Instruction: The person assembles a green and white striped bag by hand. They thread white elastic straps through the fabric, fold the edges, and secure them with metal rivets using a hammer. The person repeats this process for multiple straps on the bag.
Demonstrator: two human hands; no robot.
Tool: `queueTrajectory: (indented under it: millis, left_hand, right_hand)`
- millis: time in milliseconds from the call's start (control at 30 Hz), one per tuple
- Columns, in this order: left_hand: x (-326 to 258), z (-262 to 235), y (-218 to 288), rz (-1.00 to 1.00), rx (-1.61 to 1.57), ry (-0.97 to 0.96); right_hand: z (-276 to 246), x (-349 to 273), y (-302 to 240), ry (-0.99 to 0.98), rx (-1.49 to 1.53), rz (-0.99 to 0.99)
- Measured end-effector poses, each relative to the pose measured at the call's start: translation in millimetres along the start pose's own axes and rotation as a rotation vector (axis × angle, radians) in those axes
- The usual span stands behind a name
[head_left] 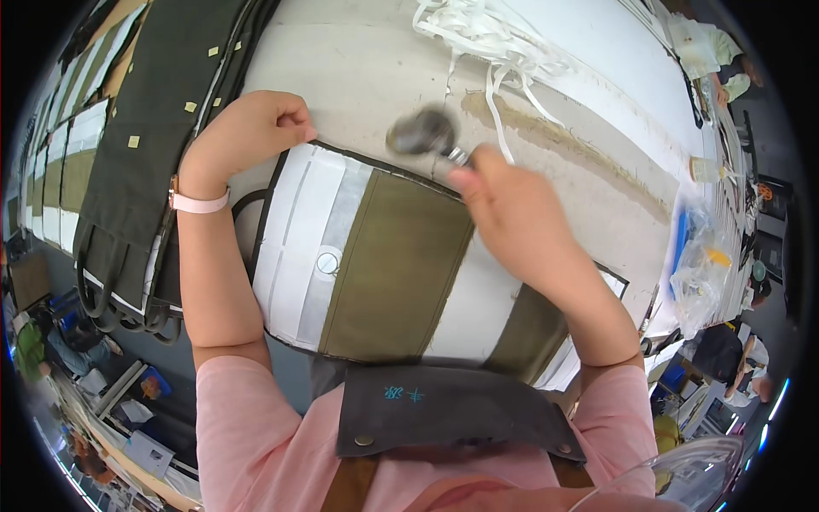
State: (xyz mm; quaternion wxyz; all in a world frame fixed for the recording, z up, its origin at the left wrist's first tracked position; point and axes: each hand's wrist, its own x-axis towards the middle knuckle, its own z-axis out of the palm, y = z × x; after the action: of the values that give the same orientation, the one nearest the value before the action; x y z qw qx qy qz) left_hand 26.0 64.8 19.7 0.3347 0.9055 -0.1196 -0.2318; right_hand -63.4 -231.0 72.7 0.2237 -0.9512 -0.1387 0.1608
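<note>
A striped panel (pixel 401 256), white and olive with dark edging, lies on the table in front of me. Its left white part carries a round silvery disc (pixel 328 262). At the panel's far left corner, my left hand (pixel 260 124) has its fingers closed in a pinch on the dark edge. My right hand (pixel 520 200) grips what looks like a hammer (pixel 424 130); its rounded metal head is smeared by motion and raised above the far edge of the panel. The fingers cover most of its handle.
Dark fabric pieces (pixel 141 196) with handles and small pale tabs are stacked at left, beside more striped panels (pixel 68 162). White tape (pixel 486 34) lies tangled at the far side. A clear plastic bag (pixel 704 277) sits at right. Other people work farther off.
</note>
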Motion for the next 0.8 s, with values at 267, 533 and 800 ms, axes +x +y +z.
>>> queueTrajectory:
  millis: [267, 533, 800]
  left_hand:
    - [-0.1, 0.1, -3.5, 0.034, -0.001, -0.006]
    - [5.8, 2.1, 5.9, 0.018, 0.014, -0.035]
    - [0.7, 5.1, 11.4, 0.076, 0.086, 0.031]
  right_hand:
    - [-22.6, -1.8, 6.2, 0.023, -0.026, -0.040]
    - [53.3, 42.2, -17.7, 0.032, -0.044, -0.173]
    - [42.0, 25.0, -10.3, 0.039, -0.065, -0.058]
